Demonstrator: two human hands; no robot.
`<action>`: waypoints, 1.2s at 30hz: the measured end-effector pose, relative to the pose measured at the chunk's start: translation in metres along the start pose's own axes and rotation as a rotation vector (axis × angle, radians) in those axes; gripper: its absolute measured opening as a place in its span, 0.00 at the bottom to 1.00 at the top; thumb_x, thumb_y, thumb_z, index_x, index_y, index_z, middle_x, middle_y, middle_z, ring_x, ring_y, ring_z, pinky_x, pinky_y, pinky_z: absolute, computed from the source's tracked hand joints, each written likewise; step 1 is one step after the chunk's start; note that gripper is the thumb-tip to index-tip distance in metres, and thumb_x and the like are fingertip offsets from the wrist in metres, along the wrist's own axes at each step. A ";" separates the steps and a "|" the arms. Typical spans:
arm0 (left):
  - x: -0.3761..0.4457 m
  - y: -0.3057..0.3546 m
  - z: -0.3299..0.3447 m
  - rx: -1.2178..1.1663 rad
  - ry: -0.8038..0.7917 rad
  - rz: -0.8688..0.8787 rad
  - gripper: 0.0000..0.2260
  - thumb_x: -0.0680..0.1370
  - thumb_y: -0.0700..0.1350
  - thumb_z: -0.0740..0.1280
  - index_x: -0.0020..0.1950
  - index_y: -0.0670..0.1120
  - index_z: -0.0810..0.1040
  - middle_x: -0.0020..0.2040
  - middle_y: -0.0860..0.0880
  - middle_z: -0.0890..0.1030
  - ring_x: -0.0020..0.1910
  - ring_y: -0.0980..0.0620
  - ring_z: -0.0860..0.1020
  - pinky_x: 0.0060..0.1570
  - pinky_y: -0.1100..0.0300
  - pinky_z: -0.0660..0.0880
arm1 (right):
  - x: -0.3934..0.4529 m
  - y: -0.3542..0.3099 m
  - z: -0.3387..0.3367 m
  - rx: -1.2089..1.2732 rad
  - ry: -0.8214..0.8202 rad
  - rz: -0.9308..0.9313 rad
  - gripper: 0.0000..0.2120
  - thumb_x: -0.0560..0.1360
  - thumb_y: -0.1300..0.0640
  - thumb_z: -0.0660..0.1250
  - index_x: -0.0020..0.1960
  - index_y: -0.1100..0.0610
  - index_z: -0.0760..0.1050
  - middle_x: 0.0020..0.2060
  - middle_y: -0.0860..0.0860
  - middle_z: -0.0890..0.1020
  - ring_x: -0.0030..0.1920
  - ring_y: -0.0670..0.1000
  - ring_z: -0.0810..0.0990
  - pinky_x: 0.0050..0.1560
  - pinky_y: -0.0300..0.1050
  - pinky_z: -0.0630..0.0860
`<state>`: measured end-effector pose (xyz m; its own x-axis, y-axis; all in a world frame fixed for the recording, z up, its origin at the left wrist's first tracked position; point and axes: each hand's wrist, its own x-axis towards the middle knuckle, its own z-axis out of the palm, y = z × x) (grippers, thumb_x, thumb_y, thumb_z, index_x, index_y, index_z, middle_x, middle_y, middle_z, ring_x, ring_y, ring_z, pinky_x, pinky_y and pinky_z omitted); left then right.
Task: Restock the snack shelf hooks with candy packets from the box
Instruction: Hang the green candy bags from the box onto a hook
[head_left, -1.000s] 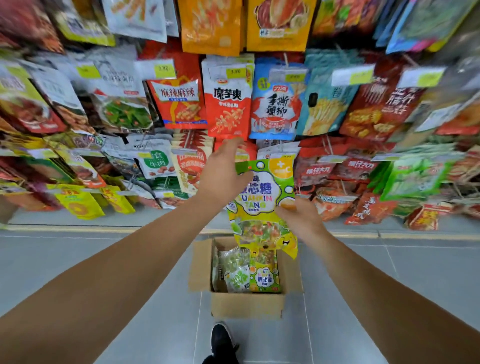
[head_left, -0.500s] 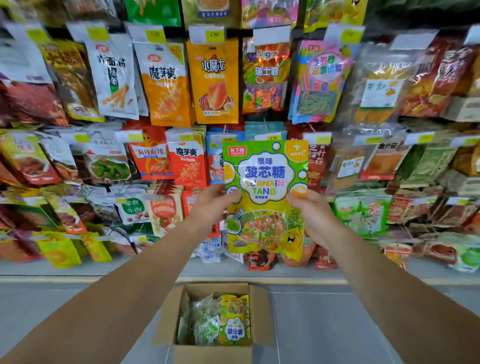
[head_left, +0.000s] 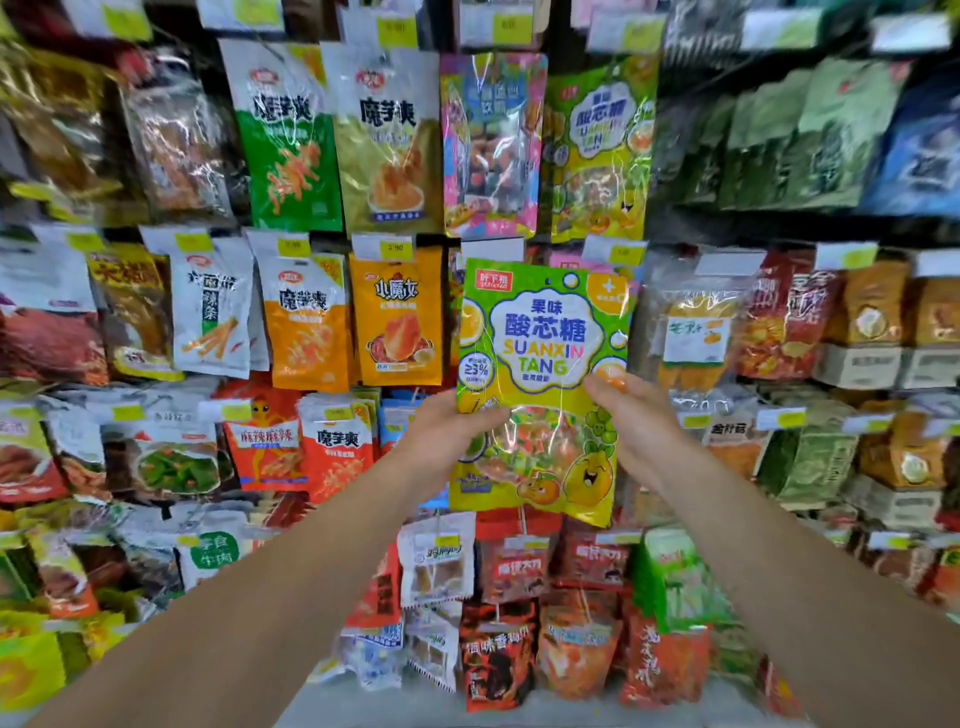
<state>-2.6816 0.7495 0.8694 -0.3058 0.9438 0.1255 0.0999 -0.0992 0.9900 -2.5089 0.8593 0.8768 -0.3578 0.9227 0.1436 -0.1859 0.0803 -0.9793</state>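
Candy packet (head_left: 543, 364) held upright before the snack shelf hooks (head_left: 395, 244); left hand (head_left: 447, 441) and right hand (head_left: 631, 421) each pinch one side edge.

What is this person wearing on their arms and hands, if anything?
Nothing that shows. Both forearms are bare as far as the picture reaches, with no sleeve edge in view. The left hand and right hand have no gloves, and no watch, bracelet or ring is visible on either wrist or on the fingers that show.
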 end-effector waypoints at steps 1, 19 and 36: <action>0.010 0.008 -0.001 -0.001 -0.008 0.022 0.06 0.77 0.42 0.70 0.45 0.54 0.79 0.46 0.60 0.81 0.53 0.59 0.78 0.59 0.54 0.66 | 0.010 -0.007 0.000 -0.009 0.000 -0.012 0.01 0.78 0.57 0.67 0.50 0.53 0.78 0.55 0.48 0.80 0.61 0.48 0.74 0.65 0.47 0.62; 0.186 0.114 -0.015 0.020 -0.049 0.324 0.06 0.78 0.42 0.70 0.54 0.47 0.82 0.51 0.52 0.85 0.48 0.59 0.82 0.43 0.67 0.74 | 0.202 -0.113 -0.003 -0.178 0.103 -0.276 0.31 0.58 0.40 0.75 0.52 0.60 0.79 0.51 0.59 0.84 0.57 0.62 0.81 0.62 0.67 0.74; 0.280 0.151 0.038 0.002 0.101 0.428 0.11 0.76 0.42 0.71 0.36 0.52 0.74 0.34 0.60 0.77 0.37 0.58 0.76 0.34 0.68 0.69 | 0.298 -0.248 -0.036 -1.222 0.329 -0.940 0.30 0.72 0.54 0.68 0.72 0.57 0.64 0.67 0.57 0.69 0.65 0.62 0.70 0.66 0.53 0.68</action>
<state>-2.7157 1.0106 1.0513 -0.3277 0.7823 0.5297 0.2394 -0.4737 0.8476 -2.5366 1.1276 1.1577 -0.3077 0.3952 0.8655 0.6614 0.7428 -0.1040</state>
